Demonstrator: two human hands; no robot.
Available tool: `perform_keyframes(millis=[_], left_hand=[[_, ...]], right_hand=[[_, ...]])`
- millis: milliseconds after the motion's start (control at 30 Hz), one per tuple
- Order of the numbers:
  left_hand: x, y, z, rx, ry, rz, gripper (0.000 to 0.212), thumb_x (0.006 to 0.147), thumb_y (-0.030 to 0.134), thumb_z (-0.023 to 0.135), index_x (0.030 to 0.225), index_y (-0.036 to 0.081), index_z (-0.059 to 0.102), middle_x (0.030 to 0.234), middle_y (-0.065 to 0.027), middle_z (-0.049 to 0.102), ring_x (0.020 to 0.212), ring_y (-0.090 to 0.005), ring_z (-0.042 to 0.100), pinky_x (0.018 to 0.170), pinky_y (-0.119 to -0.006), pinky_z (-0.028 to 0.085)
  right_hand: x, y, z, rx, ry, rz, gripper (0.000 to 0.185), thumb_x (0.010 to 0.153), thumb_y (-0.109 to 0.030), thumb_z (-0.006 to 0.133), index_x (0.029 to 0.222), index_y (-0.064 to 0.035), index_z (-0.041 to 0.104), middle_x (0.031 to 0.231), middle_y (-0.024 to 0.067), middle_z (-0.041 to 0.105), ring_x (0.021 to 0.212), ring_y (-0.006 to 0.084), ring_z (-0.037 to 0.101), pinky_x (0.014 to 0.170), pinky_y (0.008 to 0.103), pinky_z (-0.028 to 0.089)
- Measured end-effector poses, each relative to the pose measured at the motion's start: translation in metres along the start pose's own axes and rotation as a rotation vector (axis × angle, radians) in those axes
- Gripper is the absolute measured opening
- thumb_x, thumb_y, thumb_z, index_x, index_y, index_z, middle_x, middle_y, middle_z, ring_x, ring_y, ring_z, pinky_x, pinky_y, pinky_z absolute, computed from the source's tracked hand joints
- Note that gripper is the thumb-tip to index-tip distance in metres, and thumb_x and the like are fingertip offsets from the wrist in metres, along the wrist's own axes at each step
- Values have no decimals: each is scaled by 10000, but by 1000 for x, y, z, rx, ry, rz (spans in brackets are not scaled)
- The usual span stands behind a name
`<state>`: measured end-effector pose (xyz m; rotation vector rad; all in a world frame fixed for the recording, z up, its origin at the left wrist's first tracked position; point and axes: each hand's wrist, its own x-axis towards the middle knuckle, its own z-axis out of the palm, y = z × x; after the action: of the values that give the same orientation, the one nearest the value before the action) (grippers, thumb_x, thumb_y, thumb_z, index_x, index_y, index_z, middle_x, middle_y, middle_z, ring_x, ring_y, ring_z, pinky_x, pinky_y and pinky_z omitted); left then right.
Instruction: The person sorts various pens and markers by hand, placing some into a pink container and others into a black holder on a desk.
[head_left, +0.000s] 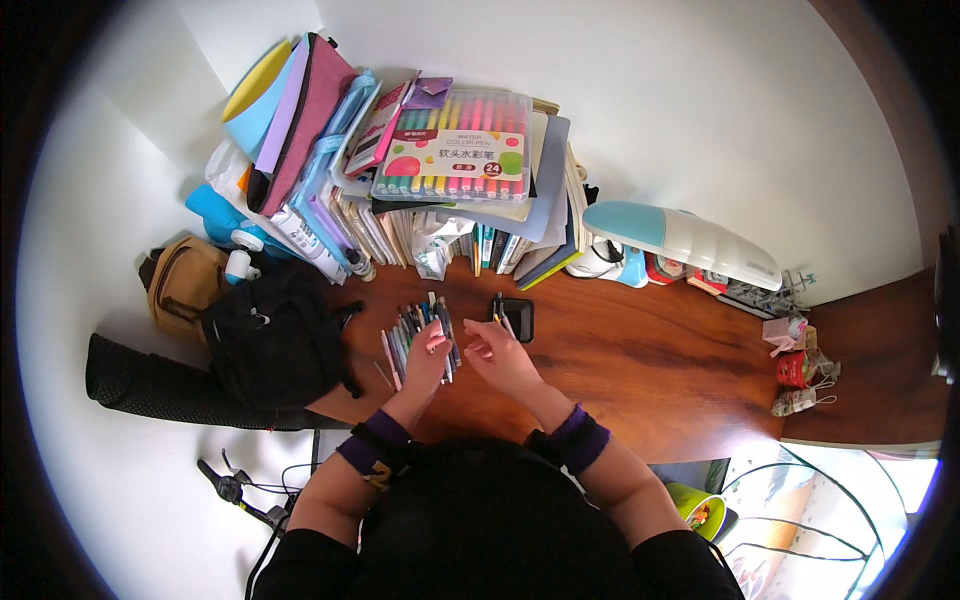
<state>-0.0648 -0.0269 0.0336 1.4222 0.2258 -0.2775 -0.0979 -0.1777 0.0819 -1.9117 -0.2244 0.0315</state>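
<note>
Several pens (400, 346) lie side by side in a loose row on the wooden desk (600, 360). My left hand (426, 361) is over the right part of that row, its fingers curled; whether it grips a pen is hard to see. To its right, my right hand (501, 358) is held with bent fingers apart and nothing visible in them. Just beyond the right hand sits a small black tray (523, 321), with a few pens (502, 313) resting at its left side. Both wrists wear purple bands.
Behind the pens stands a row of books (382, 232), topped by a clear case of watercolor pens (454, 146). A desk lamp (682, 240) leans over the back right. A black backpack (274, 337) sits at left, and small trinkets (796, 367) lie at the right end.
</note>
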Motion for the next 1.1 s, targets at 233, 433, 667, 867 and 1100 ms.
perform_keyframes(millis=[233, 433, 667, 867, 1100], left_hand=[[-28, 41, 0, -78, -59, -86, 422, 840, 37, 523, 1237, -56, 416, 1243, -146, 485, 1141, -218, 469, 963, -321, 357], [-12, 2, -10, -46, -43, -134, 415, 795, -6, 503, 1207, -33, 456, 1103, -105, 560, 998, -179, 537, 860, -278, 412], [-9, -11, -3, -8, 87, -143, 298, 785, 45, 562, 1065, -45, 516, 972, -77, 601, 887, -147, 568, 764, -251, 444], [-12, 0, -1, -23, -59, -152, 292, 818, 71, 555, 1091, -28, 523, 1003, -92, 596, 926, -171, 563, 797, -276, 431], [-6, -8, 0, -62, -63, -189, 261, 840, 115, 578, 1069, -9, 555, 975, -72, 608, 888, -158, 568, 769, -268, 432]], right_hand=[[11, 20, 28, -91, -177, 163, 399, 778, -97, 614, 1160, -32, 518, 987, 130, 577, 839, 205, 603, 730, 299, 492], [17, 38, 42, -160, -258, 248, 399, 767, -144, 637, 1135, -28, 539, 998, 144, 602, 857, 230, 605, 758, 312, 487], [15, 54, 48, -122, -205, 361, 439, 745, -144, 666, 1136, 4, 532, 1025, 142, 615, 882, 216, 608, 781, 307, 488], [17, 45, 46, -60, -214, 403, 482, 732, -113, 675, 1165, 9, 503, 974, 129, 623, 867, 200, 610, 769, 299, 489], [12, 88, 57, 19, -174, 441, 483, 738, -94, 669, 1170, 26, 490, 904, 105, 630, 823, 169, 607, 715, 284, 489]])
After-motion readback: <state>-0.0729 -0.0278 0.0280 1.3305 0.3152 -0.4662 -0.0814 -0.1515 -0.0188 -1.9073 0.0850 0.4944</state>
